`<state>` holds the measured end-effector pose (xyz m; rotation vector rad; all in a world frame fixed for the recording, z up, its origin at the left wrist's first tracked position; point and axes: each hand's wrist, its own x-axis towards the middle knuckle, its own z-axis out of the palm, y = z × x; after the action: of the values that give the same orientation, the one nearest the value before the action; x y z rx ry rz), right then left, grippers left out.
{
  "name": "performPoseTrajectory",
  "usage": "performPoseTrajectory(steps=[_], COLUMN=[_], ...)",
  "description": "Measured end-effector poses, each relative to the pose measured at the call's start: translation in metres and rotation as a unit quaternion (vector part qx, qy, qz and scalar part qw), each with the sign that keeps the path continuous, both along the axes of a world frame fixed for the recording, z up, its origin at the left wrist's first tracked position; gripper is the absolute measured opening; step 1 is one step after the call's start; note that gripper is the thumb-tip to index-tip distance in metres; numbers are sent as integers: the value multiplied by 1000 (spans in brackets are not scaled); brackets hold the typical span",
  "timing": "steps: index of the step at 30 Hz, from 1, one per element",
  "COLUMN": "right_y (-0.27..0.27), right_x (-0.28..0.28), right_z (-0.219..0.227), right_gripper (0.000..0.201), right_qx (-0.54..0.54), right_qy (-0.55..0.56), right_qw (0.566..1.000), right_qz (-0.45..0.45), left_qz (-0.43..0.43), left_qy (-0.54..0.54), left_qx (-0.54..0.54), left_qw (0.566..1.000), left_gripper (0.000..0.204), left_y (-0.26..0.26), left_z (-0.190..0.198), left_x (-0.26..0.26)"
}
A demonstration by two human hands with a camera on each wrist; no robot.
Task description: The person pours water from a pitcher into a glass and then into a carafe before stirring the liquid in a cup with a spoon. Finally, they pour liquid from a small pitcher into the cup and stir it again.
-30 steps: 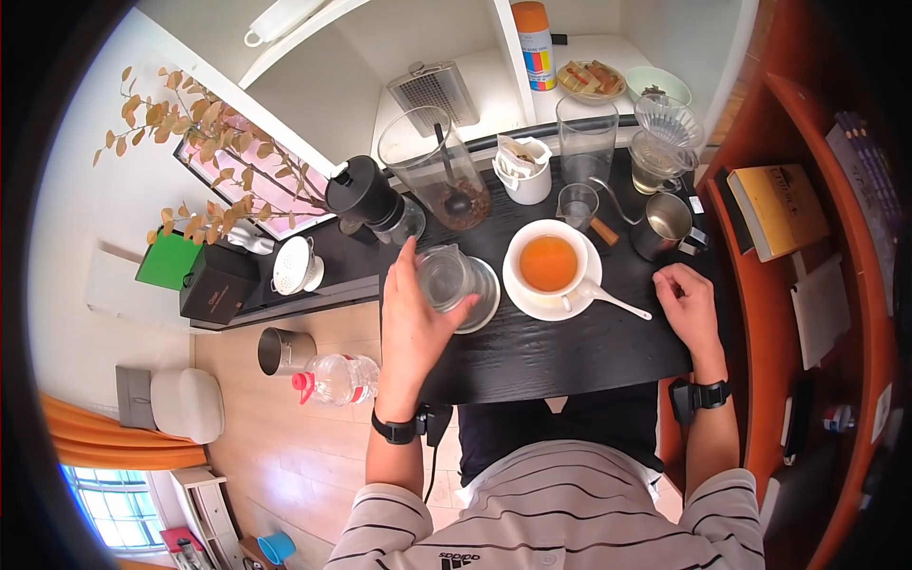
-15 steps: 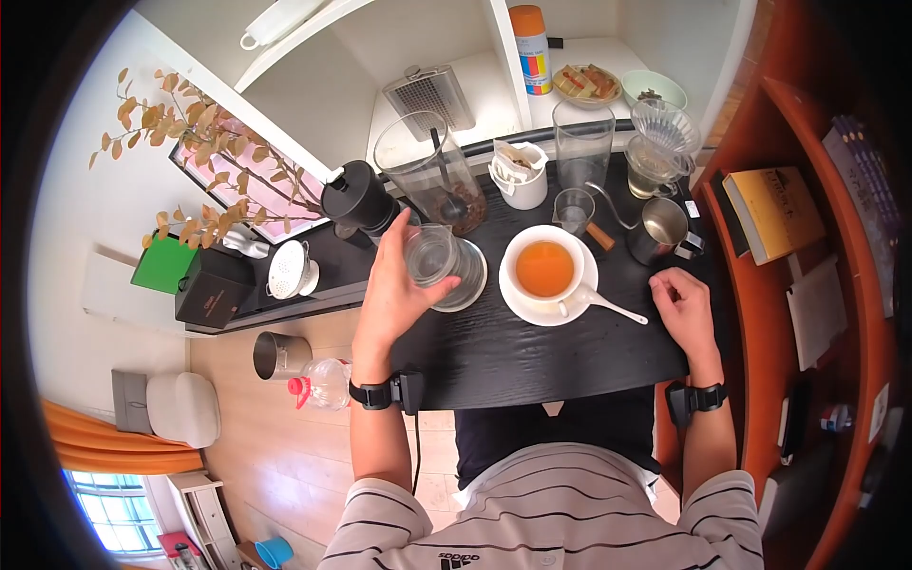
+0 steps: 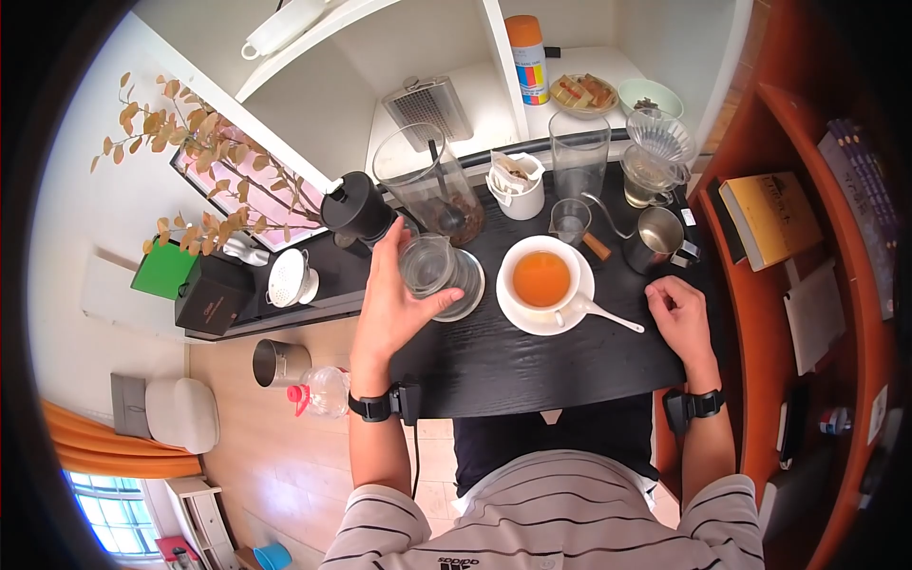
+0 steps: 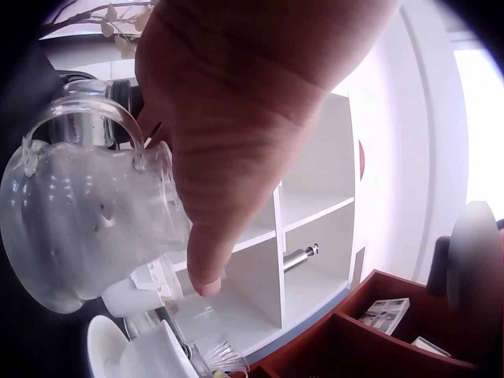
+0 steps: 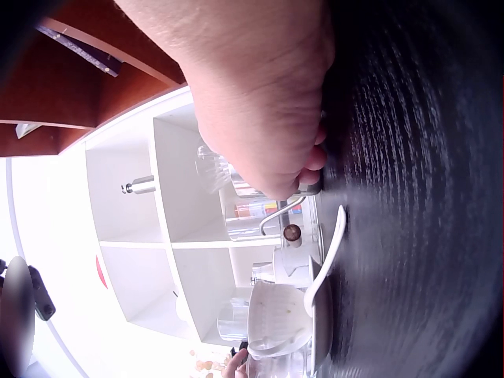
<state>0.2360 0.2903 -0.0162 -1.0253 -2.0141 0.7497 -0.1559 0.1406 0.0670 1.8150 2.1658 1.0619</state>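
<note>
My left hand [image 3: 394, 299] holds a clear glass pitcher [image 3: 427, 264] near its top, the thumb on one side and the fingers on the other. In the left wrist view the glass pitcher [image 4: 90, 216] shows its rounded body and looped handle; the fingers are mostly hidden behind the hand. To its right, a white cup [image 3: 513, 285] of amber liquid sits on a saucer [image 3: 527, 323], with a white spoon [image 3: 613, 316] across the saucer's edge. My right hand [image 3: 679, 318] rests on the black table, fingers loosely curled and holding nothing.
Behind the pitcher stand a black grinder [image 3: 356, 209] and a tall glass vase [image 3: 427, 176]. A white mug [image 3: 518, 195], a small wood-handled glass jug [image 3: 570, 220], a steel kettle [image 3: 655, 237] and a glass dripper [image 3: 657, 142] line the back. A red-brown bookshelf [image 3: 760, 323] borders the right.
My left hand has shifted left with the glass pitcher, away from the cup, mostly in the first half second. The right hand stays at the same place on the table.
</note>
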Motion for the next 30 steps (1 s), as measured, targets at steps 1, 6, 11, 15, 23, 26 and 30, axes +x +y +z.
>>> performPoseTrajectory(steps=[1,6,11,15,23,26,30], right_y=[0,1,0,1,1,1,0], right_x=[0,0,0,1,1,1,0], right_z=[0,-1,-1,-2,-3,-4,-2], right_gripper=[13,13,13,12,12,12,12], right_qx=[0,1,1,2,0,-4,-4], right_qy=[0,2,5,5,8,4,6], right_qw=[1000,1000,1000,1000,1000,1000,1000], right_qz=[2,4,1,2,3,3,-2], left_qz=[13,54,66,67,15,12,0], left_qy=[12,49,60,56,16,-7,45], left_qx=[5,-4,-12,-14,-32,-32,21], left_qw=[1000,997,996,996,999,999,999], left_gripper=[119,110,98,96,108,115,110], left_y=[0,4,9,9,11,8,7], left_z=[2,4,2,0,4,5,0], left_x=[3,13,11,6,-5,-4,-10])
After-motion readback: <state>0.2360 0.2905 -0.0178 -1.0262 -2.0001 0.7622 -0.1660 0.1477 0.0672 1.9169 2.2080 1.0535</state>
